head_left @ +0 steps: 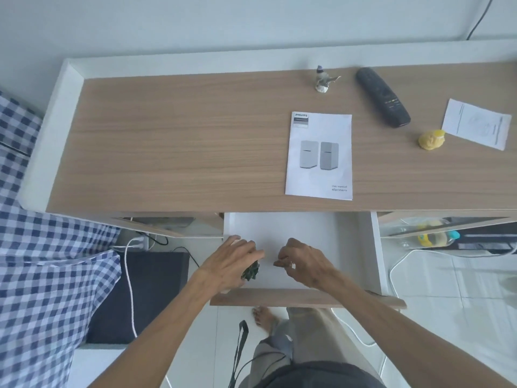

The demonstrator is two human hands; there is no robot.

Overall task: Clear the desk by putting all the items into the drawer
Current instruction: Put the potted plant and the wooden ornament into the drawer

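Nearest the camera, two bare forearms are reaching out over the open drawer [347, 247], which is serving here as the landmark. The left hand [233, 263] is hovering over the drawer's left side with its fingers curled down around a small dark green leafy object [251, 271], apparently gripping it, though the hand is hiding most of it. The right hand [303, 261] is hanging over the drawer's middle, fingers loosely bent and pinched together; something small and pale is showing at the fingertips, but whether it is being held cannot be told. The drawer's white floor is showing bare around the hands, and its wooden front is lying just under the wrists. Beyond the drawer, the wooden desk [167, 149] is stretching across the view. Directly behind the drawer a white user manual [320, 163] is lying flat. Farther back and right of the drawer, a yellow figure [431, 139] is sitting near a white paper sheet [477, 124], and a black remote [382, 97] is lying diagonally. A small bird figurine [323, 79] is standing near the desk's back edge. Left of the drawer, a blue checked cloth [42, 275] is lying beside the desk.
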